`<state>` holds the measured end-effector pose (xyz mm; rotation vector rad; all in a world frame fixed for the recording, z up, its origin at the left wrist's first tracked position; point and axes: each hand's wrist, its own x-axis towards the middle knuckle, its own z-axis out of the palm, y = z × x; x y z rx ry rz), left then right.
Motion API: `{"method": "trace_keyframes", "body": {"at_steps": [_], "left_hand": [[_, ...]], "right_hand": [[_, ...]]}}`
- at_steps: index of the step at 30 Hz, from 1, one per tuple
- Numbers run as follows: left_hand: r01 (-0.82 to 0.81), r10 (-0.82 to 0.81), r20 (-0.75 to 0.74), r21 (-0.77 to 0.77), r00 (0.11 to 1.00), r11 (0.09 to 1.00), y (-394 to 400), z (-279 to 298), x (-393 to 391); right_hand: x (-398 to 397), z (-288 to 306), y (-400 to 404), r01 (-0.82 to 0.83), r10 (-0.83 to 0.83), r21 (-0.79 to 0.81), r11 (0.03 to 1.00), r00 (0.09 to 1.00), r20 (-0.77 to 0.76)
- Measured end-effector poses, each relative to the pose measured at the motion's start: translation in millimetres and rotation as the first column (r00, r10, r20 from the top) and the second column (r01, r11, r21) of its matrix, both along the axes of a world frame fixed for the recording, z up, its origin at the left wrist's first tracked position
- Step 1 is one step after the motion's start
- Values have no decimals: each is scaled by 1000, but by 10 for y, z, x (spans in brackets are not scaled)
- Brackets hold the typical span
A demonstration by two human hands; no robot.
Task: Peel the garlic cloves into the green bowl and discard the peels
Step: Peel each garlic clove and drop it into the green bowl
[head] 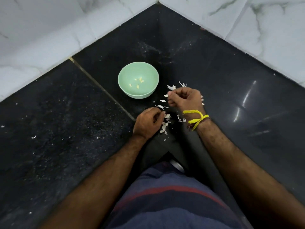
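The right hand (pixel 184 99) is pinching a garlic clove (pixel 166 95) beside the green bowl (pixel 138 80), keeping drops short; the left hand (pixel 148 123) is curling over scattered peels (pixel 165 125), apparently gathering them.

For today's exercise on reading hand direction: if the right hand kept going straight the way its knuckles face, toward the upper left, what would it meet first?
Most likely the green bowl, after the peel scraps lying beside the right hand. Depth is uncertain.
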<state>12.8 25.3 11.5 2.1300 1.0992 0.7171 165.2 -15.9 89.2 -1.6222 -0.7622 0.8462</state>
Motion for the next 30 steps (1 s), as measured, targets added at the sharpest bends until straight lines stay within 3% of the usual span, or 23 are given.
{"method": "trace_keyframes", "body": {"at_steps": [7,10,12,20,26,30], "left_hand": [[-7,7,-14,5,1000,1000,11,-77,16],[-1,1,-8,5,1000,1000,7,-70,16],[2,-2,1,1,1000,1000,20,-67,8],[8,-9,35,47,999,999,14,-86,14],[11,-10,45,-38,999,999,8,-46,-28],[15,-16,51,20,999,1000,-25,-1,-34]], "right_hand": [[-151,220,902,-95,84,17,995,941,328],[-210,283,1216,-217,236,-96,971,853,465],[-215,289,1305,-236,276,-143,961,846,457],[-6,255,802,-41,40,-1,999,952,304],[249,-54,15,232,-203,-76,970,939,277],[417,-186,-397,342,-291,-149,928,914,282]]}}
